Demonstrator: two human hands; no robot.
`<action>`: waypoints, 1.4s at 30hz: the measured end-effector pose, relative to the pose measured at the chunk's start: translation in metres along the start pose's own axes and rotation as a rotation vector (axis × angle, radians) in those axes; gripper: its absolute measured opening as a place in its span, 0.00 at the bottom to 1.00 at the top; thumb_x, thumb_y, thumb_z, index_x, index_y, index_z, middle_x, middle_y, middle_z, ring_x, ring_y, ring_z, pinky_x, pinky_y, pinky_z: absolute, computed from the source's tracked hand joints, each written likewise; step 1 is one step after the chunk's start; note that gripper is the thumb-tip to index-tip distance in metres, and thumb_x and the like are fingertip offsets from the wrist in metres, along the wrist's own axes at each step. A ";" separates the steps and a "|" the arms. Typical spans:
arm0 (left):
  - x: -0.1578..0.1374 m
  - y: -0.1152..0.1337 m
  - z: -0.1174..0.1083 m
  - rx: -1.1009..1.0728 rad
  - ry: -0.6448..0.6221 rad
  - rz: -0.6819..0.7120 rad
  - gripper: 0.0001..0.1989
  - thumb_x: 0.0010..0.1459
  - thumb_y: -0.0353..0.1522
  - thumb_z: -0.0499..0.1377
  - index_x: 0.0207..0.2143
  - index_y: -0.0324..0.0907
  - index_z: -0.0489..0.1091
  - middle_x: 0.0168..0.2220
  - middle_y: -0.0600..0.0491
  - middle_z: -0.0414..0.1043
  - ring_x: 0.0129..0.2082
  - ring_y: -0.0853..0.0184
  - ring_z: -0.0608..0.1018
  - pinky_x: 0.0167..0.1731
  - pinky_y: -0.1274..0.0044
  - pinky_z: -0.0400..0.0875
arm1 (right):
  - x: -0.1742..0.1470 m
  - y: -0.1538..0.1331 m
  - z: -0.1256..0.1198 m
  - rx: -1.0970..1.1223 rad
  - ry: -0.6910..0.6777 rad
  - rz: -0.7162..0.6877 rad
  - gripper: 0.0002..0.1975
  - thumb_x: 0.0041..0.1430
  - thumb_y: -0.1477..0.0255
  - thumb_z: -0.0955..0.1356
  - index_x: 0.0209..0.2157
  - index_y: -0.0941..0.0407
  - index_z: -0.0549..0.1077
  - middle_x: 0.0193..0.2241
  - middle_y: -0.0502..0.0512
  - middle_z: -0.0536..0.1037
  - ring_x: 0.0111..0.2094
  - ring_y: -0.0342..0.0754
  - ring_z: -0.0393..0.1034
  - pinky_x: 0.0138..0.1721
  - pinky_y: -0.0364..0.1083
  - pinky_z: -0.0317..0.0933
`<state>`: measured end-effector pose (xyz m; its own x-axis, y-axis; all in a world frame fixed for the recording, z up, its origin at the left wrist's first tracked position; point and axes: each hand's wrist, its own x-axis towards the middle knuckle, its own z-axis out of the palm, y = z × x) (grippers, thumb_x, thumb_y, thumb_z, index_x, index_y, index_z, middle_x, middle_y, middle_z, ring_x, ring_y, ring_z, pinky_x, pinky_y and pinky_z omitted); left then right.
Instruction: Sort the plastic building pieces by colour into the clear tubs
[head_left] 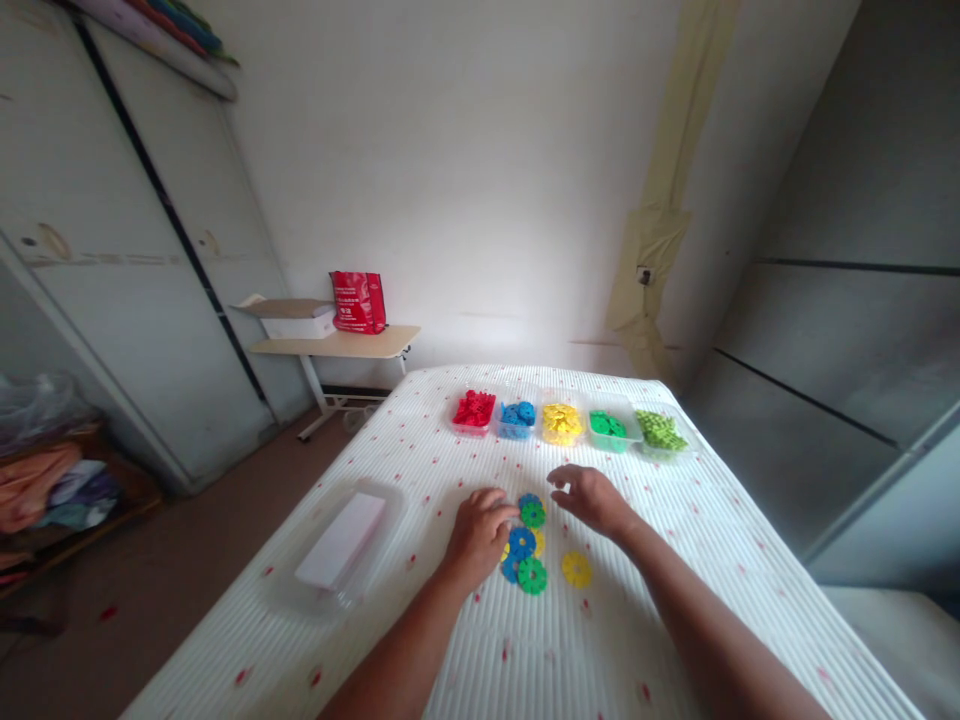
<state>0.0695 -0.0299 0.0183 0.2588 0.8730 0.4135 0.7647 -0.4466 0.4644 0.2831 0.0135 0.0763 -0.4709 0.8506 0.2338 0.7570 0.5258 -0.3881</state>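
Several notched plastic snap discs lie in a small cluster on the table. Among them are a blue disc [522, 543], a green disc [532, 576] and another green disc [533, 515]. My left hand [478, 532] is at the cluster's left side, fingers bent and slightly apart, partly covering a yellow disc. I see nothing held in it. To the upper right of the cluster hovers my right hand [589, 498], its fingers loosely curved and apart with nothing between them. A single yellow disc [577, 569] lies apart on the right.
Along the far side stand clear tubs of red pieces [475, 410], blue pieces [517, 415], yellow pieces [562, 422], green pieces [607, 424] and light green pieces [660, 431]. At left, a clear tray [386, 545] bears a pinkish-white block [343, 540]. A side table [375, 343] carries a red bag [358, 303].
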 end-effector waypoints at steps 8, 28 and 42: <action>0.002 -0.008 0.003 -0.060 0.118 -0.061 0.17 0.49 0.20 0.50 0.33 0.43 0.74 0.41 0.49 0.71 0.45 0.65 0.70 0.48 0.69 0.66 | -0.008 -0.030 0.026 -0.236 -0.158 0.006 0.19 0.52 0.63 0.66 0.47 0.49 0.68 0.40 0.54 0.71 0.34 0.47 0.71 0.30 0.42 0.58; 0.002 -0.009 0.002 -0.108 0.128 -0.106 0.15 0.48 0.20 0.51 0.31 0.42 0.74 0.40 0.50 0.71 0.44 0.66 0.71 0.48 0.70 0.66 | -0.029 -0.032 -0.003 0.484 -0.374 -0.024 0.15 0.47 0.79 0.63 0.38 0.57 0.72 0.23 0.46 0.70 0.23 0.39 0.62 0.24 0.37 0.54; 0.002 -0.014 0.005 -0.161 0.174 -0.114 0.15 0.48 0.19 0.50 0.31 0.42 0.72 0.39 0.51 0.71 0.43 0.67 0.71 0.48 0.69 0.66 | -0.035 -0.059 0.017 -0.101 -0.363 -0.013 0.14 0.40 0.74 0.68 0.34 0.54 0.72 0.33 0.51 0.74 0.29 0.44 0.66 0.26 0.40 0.50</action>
<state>0.0622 -0.0210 0.0082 0.0601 0.8786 0.4737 0.6760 -0.3850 0.6283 0.2473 -0.0470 0.0756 -0.5973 0.7957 -0.1002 0.7821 0.5502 -0.2927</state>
